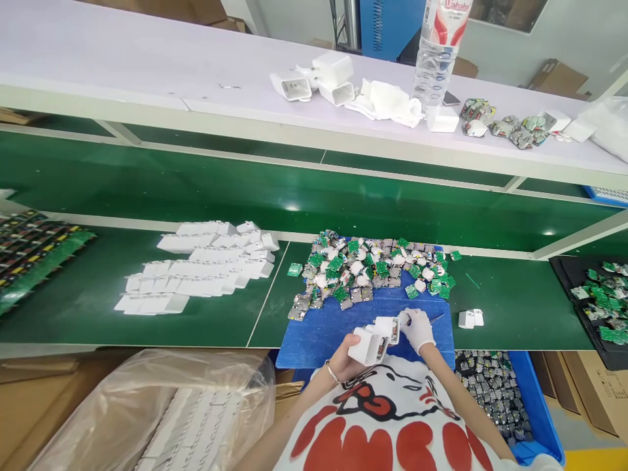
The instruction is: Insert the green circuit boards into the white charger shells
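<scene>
White plastic shell [366, 345] grasped in bare left hand [343, 358], gloved right hand [417, 329] pinching insert [387, 327] at its open end, above blue mat [318, 333], circuit board pile [373, 271] beyond.

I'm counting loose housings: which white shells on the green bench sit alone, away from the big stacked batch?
The small white pair just right of the blue mat, beyond the gloved right hand; the stacked batch lies far to the left.

Just below the heap of green circuit boards [375, 269], the bare left hand [343, 358] grips a white plastic charger shell [367, 345]; the gloved right hand [417, 329] touches its insert.
</scene>
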Motion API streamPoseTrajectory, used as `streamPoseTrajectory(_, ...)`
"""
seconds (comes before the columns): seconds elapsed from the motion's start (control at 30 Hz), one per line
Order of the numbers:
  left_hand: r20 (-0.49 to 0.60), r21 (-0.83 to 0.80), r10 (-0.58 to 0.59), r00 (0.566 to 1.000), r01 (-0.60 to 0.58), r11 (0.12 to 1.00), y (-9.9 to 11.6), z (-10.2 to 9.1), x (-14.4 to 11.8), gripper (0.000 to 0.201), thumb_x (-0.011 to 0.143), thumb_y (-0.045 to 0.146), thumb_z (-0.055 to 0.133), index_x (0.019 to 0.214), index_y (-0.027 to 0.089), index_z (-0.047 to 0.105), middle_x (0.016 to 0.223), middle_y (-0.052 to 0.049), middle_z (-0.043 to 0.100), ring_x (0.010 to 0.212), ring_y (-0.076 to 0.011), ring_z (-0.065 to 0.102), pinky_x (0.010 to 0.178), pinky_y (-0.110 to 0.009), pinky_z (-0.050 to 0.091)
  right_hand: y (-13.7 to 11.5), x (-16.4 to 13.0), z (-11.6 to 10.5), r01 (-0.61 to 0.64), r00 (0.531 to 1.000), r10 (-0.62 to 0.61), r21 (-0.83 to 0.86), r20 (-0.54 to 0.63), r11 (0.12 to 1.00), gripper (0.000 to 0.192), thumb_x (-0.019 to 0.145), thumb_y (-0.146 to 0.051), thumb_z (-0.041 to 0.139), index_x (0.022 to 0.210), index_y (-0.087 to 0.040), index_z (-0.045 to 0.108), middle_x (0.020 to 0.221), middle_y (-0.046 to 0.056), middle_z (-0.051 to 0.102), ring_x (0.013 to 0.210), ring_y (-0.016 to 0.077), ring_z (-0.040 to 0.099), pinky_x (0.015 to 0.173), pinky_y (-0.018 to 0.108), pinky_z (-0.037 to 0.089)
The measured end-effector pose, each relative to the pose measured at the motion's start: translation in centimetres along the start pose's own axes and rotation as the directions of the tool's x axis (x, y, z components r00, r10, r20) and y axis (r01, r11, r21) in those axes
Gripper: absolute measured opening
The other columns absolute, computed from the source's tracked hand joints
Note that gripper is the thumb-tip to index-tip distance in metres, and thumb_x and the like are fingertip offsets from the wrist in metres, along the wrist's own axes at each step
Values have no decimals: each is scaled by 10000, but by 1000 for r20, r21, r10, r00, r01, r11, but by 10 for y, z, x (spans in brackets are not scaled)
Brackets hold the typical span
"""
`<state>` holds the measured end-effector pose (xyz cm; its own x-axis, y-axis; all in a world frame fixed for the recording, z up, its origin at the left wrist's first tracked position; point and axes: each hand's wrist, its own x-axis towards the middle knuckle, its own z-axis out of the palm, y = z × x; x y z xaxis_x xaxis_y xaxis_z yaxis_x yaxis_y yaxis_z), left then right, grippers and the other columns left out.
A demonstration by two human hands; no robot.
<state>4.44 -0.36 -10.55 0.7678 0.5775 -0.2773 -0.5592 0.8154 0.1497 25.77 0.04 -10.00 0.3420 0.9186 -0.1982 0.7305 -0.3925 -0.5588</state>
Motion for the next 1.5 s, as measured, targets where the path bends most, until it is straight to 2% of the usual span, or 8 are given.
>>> streamPoseTrajectory(0.23,-16,-101,84,996,-86,991,3,14,1,407,671,469,635,919,151,686,949,-97,706,1041,-266,598,810,-297,435,-17,0,6,154,988,-153,219,-18,964,285,913,-364,544,1084,-141,589,1065,57,606,902,178,607,786,350,528)
streamPoseTrajectory(0.4,-46,-101,190,981,-194,976,6,14,-4,384,713,506,559,834,163,684,902,-95,705,1100,-287,554,806,-308,426,-33,-16,-9,304,952,-296,344,-75,888,342,893,-422,550,1122,-171,589,1086,83,634,939,194,619,831,395,521)
streamPoseTrajectory(0.53,-40,-62,252,967,-254,965,4,9,-6,377,709,444,578,942,162,670,922,-72,705,1033,-281,582,845,-344,415,-47,-41,-27,442,889,-453,366,-60,819,320,908,-403,536,1144,-191,576,1197,90,570,1035,200,573,893,405,492)
streamPoseTrajectory(0.73,-3,11,237,972,-237,972,-1,6,-6,449,647,465,638,928,115,663,834,-109,712,970,-340,608,788,-404,445,-67,-55,-31,589,746,-659,363,99,722,268,933,-369,502,1126,-202,581,1202,84,555,1016,182,566,892,388,488)
streamPoseTrajectory(0.83,-2,35,234,972,-233,972,-2,8,-7,452,633,462,648,926,119,660,864,-117,714,956,-338,619,795,-409,455,-65,-63,-35,612,704,-690,347,169,710,267,932,-379,498,1125,-215,584,1208,83,556,1024,185,563,891,390,489)
streamPoseTrajectory(1.07,-13,64,246,969,-245,967,-3,15,-7,510,612,432,668,1016,124,628,935,-122,704,916,-321,638,764,-393,470,-51,-82,-52,618,682,-687,304,252,725,252,933,-414,475,1114,-285,596,1226,73,559,1051,193,550,890,384,495)
streamPoseTrajectory(1.3,-43,65,283,958,-280,958,-5,10,-7,456,618,391,688,996,142,634,844,-80,708,791,-261,651,702,-341,466,-74,-72,-40,630,675,-698,304,241,715,290,927,-409,491,1180,-286,560,1279,84,511,1106,208,519,923,401,475)
streamPoseTrajectory(1.5,-57,23,257,965,-256,966,-6,9,-7,432,629,397,693,955,115,663,847,-86,712,768,-223,644,704,-305,456,-83,-48,-50,640,658,-720,340,222,689,312,924,-358,519,1189,-195,544,1254,93,515,1076,211,538,921,431,467)
